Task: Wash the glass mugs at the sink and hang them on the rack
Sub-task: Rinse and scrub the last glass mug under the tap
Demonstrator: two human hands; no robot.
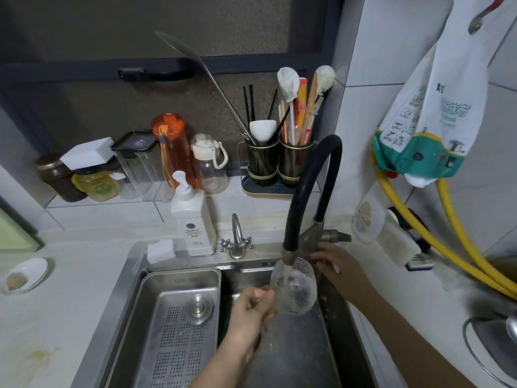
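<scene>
1. Rinsing step, I judge: the left hand (251, 306) has its grip curled round the handle of a glass mug (293, 289), tilted under the black faucet (310, 191) head, over the sink (293, 359).
2. The right hand (334, 264) reaches for the tap lever, fingers spread, holding nothing.
3. Next: turn the mug, drain it, then find the rack, which is not in view.
4. The strainer tray (179, 317) crowds the left; the basin's right wall is near.

The clear glass mug (293, 289) is motion-blurred, its handle hidden inside the left hand (251, 306); the round metal pan (492, 348) is cut by the right edge; the white pump bottle's (193, 222) label print is too small to read.
</scene>
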